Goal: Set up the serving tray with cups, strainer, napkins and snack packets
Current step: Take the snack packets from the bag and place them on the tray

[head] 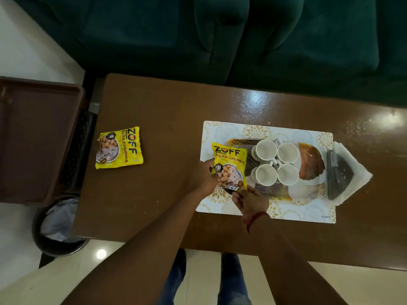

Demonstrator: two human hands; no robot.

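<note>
Already most of the setting looked done. The brown table (167, 102) carried a patterned placemat (308, 212) toward its right end, and on the mat lay the gold-leaf tray (310, 157). At the tray's right end white napkins (361, 175) were spread, with the dark strainer (339, 175) lying flat on them; whether their outer corner rested on the tray or on the mat could not be told. Four white cups (287, 152) stood upright in a tight square at the tray's middle, touching one another.

One yellow snack packet (229, 166) was over the tray's left end, just beside the cups. The left hand (202, 175) gripped its left edge with curled fingers, and the right hand (248, 199) pinched its lower corner between thumb and fingertips. Whether the packet was lying on the tray or just above it could not be told.

A second snack packet (119, 148) lay flat near the table's left edge, well apart from the tray.

By my judgement, cups, strainer and napkins were in place. What was left was letting go of the first packet and bringing the second across.
</note>
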